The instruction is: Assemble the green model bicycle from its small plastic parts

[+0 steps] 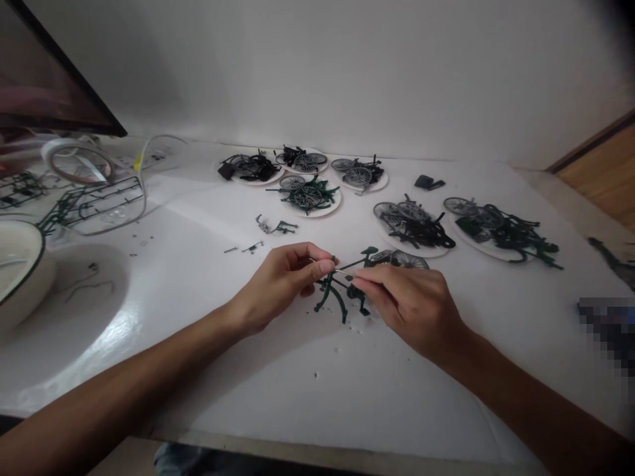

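Bike frame [340,283], the lil green one, where was it tbh?

Mid-table, btwn my hands, saddle [368,251] farther off, fork [342,309] nearer me. Couldn't tell if it touched the table [278,396] tho.

K, n what were ur fingers doing?

L hand [285,272]: thumb + fingertips pinched the frame's front end. R hand [411,297]: fingertips closed on a thin metal piece [343,272], which ran across to my L fingertips. Tool or part, couldn't say.

Anything else nearby?

Yep, a grey spoked wheel [411,259] was just beyond my R hand, loose small bits [285,228] lay past my L hand, six plates [327,209] of bike parts sat farther back, n a wht bowl [32,297] stood way off left w/ a tape roll [50,156] behind it.
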Motion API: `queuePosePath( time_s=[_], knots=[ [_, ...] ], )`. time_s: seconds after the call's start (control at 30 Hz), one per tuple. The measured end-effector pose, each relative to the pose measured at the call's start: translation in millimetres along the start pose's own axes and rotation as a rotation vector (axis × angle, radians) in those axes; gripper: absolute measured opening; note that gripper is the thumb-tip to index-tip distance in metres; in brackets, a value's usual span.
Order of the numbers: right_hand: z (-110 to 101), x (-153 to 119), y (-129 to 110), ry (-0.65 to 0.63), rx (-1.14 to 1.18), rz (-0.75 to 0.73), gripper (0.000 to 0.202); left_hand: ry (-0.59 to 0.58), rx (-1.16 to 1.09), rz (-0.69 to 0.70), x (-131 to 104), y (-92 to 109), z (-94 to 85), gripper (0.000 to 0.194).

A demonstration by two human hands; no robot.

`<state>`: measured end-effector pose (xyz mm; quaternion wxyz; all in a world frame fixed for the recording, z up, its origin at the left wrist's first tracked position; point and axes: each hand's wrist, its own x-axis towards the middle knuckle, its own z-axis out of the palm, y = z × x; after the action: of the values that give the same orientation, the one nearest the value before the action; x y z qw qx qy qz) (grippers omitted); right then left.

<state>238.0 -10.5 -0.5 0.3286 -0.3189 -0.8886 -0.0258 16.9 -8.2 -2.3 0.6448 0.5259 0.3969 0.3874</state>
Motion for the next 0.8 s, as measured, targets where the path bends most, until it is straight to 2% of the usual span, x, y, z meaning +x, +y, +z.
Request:
queuePosePath(
  time_s=[0.1, 0.3, 0.4, 0.5, 0.6, 0.8],
  knots=[
    [-0.4, 0.6, -3.8, -0.007, 0.031, 0.044, 0.009, -0.002, -0.021, 0.026, 0.7, -1.0, 1.5, 0.025],
    [-4.0, 3.2, -9.1, -0.085, 0.135, 0.254, 0.018, -0.02, -0.008, 0.063, 2.5, 1.4, -1.2, 0.021],
    [-8.9, 6.1, -12.1, -0.074, 0.14, 0.308, 0.02, -0.04, -0.005, 0.121, 3.2, 1.3, -3.5, 0.018],
    [-14.3, 7.2, -13.2, -0.097, 0.135, 0.272, 0.015, -0.028, 0.043, 0.244, 3.1, -0.4, -5.0, 0.015],
    [-16.6, 4.9, -10.9, -0.169, 0.118, 0.203, 0.013, -0.04, 0.189, 0.368, 1.9, -0.8, -7.0, 0.013],
    [-12.3, -3.4, -4.9, -0.313, 0.036, 0.154, 0.021, -0.018, 0.339, 0.434, 2.2, -3.0, -9.9, 0.011]
  ],
)
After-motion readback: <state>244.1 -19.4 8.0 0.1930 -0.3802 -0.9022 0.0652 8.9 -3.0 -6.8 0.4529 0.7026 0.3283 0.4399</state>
